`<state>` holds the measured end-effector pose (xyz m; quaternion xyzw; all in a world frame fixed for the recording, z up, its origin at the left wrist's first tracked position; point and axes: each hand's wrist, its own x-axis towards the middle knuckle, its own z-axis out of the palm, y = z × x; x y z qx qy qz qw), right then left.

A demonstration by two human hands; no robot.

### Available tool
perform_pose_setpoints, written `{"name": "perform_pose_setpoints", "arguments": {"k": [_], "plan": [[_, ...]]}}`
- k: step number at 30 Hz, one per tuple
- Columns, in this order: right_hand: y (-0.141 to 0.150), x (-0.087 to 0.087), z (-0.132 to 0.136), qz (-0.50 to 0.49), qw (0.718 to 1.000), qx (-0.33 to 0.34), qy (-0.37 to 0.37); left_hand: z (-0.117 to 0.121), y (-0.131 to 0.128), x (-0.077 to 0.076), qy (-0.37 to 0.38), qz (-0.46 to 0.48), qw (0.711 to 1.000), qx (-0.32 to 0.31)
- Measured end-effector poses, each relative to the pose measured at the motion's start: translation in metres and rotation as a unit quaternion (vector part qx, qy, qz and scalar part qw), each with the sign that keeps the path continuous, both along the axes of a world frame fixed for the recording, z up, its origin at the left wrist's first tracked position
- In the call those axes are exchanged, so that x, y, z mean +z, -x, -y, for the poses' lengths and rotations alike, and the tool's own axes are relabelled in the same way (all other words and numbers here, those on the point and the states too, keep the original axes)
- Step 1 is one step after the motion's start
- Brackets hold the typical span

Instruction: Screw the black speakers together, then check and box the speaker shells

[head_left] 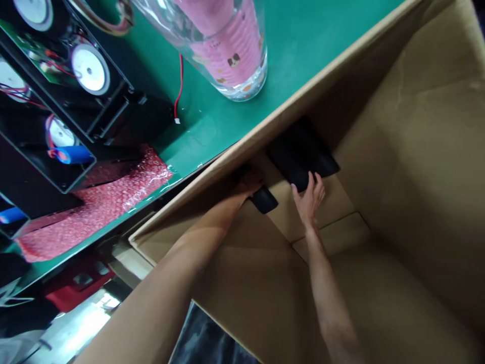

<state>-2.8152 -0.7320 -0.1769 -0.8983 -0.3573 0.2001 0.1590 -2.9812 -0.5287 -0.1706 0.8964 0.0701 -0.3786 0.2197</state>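
Both my arms reach down into a large cardboard box (417, 151). At the bottom, against the box's near wall, lies a black oblong object (299, 151). My right hand (309, 196) rests on its near edge with the fingers stretched out flat. My left hand (248, 183) is curled round the end of another black object (264, 199), mostly tucked under the box's wall, so only a rounded end shows.
A green table (303, 35) beside the box carries a clear sleeve of pink paper cups (227, 45), black speaker housings (76, 101) with white cones, red wires and blue cells, and pink bubble wrap (109, 197). A red item (79, 278) sits below the table.
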Motion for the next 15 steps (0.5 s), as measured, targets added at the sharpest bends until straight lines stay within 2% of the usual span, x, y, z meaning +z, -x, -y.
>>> {"name": "perform_pose_setpoints", "arguments": {"k": [2, 4, 7, 11, 13, 15], "plan": [[-0.018, -0.007, -0.01, 0.0, 0.995, 0.086, 0.044, 0.0, 0.0, 0.001, -0.007, 0.017, 1.0, 0.001], [-0.022, -0.015, -0.023, -0.004, 0.987, 0.138, 0.078, -0.001, 0.0, 0.005, -0.007, 0.037, 0.999, 0.002], [-0.01, -0.023, -0.034, -0.012, 0.987, 0.13, 0.092, -0.004, -0.008, 0.018, 0.023, 0.077, 0.997, -0.004], [0.025, -0.026, -0.031, -0.042, 0.986, 0.128, 0.101, -0.01, -0.028, 0.037, 0.045, 0.132, 0.99, 0.01], [0.04, -0.026, -0.026, -0.06, 0.983, 0.137, 0.102, -0.012, -0.037, 0.042, 0.033, 0.145, 0.989, 0.027], [0.049, -0.025, -0.023, -0.073, 0.981, 0.148, 0.097, -0.014, -0.044, 0.04, 0.028, 0.145, 0.989, 0.033]]}}
